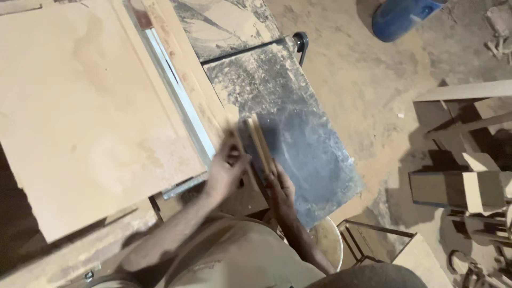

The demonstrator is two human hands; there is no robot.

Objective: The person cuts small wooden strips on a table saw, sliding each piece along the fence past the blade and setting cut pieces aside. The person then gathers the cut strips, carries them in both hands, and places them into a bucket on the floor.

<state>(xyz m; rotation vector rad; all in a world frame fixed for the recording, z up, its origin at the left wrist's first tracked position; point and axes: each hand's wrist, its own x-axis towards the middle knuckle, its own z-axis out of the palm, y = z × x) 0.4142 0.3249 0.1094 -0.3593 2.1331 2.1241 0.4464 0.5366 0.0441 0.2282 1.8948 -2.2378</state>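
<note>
Lying at the top right on the sawdust floor is a blue plastic container [402,17]. The left hand [226,168] and right hand [281,188] both pinch narrow wooden strips [260,143], blurred, standing on edge on the dusty grey machine table [304,144] beside a large board [85,112].

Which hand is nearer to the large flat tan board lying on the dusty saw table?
Left. The left hand sits right beside the large flat tan board's lower right corner; the right hand is farther right, holding narrow wooden strips.
</note>
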